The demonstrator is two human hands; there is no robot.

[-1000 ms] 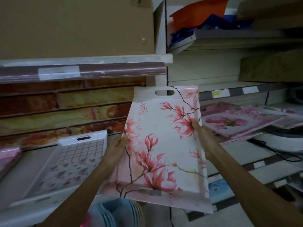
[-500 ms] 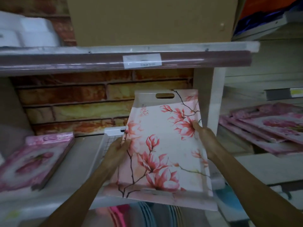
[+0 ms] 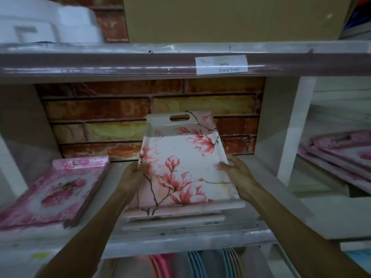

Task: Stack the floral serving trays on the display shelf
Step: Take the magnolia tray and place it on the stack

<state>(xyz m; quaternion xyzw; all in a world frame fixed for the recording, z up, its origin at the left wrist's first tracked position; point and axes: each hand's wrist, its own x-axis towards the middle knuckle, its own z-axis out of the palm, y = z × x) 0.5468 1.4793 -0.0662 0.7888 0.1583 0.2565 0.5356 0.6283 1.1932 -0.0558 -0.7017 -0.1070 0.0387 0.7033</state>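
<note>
2 hands are gripping the white rectangular serving tray with pink magnolia print (image 3: 180,167), 1 on each long side. Left hand (image 3: 131,175) is clamped on the left rim, right hand (image 3: 235,170) on the right rim, thumb lying over the inner face. Tray is sitting over the white display shelf (image 3: 281,197), middle bay, near edge resting on or just above a low stack of pale trays (image 3: 174,217); cannot tell if it is touching. Far end with the handle slot is tilting up toward the brick-pattern back panel (image 3: 120,109).

Key relation: tray's long axis is running away from the person, front to back, lining up with the stack under it. Both hands are level at mid-length, neither nearer. My read: next move is lowering the far end flat and sliding fingers out sideways.

Risk, as a judgement: fingertips getting pinched under the rims.

Pink floral tray stack (image 3: 60,187) is lying to the left, well apart.
</note>
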